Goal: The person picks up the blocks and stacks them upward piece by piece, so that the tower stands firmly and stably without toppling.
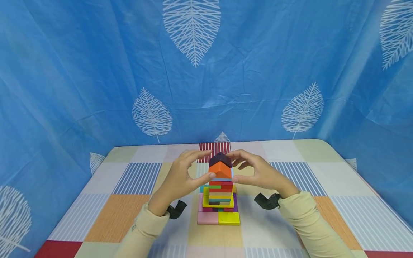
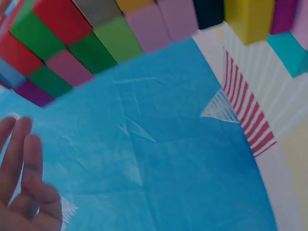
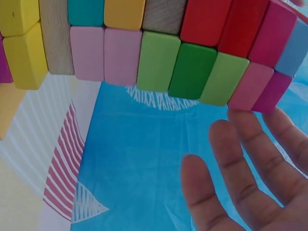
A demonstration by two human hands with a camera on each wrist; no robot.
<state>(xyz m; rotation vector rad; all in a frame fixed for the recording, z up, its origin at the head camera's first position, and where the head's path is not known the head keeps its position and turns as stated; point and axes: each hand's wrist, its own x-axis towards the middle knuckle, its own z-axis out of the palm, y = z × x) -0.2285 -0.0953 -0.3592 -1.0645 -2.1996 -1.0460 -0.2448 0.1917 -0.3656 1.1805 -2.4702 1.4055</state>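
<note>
A tower of coloured wooden blocks (image 1: 221, 195) stands on the table, with an orange block (image 1: 221, 169) and a dark block (image 1: 221, 159), both roof-shaped, at its top. Left of the top, my left hand (image 1: 185, 175) is spread, its thumb tip beside the orange block. In the left wrist view its fingers (image 2: 32, 161) stay apart from the stacked blocks (image 2: 82, 53). My right hand (image 1: 258, 171) is on the other side, thumb near the tower's edge. Fairly straight fingers (image 3: 250, 168) in the right wrist view reach the pink and purple blocks (image 3: 251, 86); firm contact is unclear.
Wider layers of flat blocks, pink (image 1: 208, 217) and yellow (image 1: 229, 218), form the tower's base. A patchwork cloth (image 1: 129, 215) covers the table. Behind it hangs a blue curtain (image 1: 245, 89) with white leaf prints. A dark wrist camera (image 1: 267, 201) sits near each cuff.
</note>
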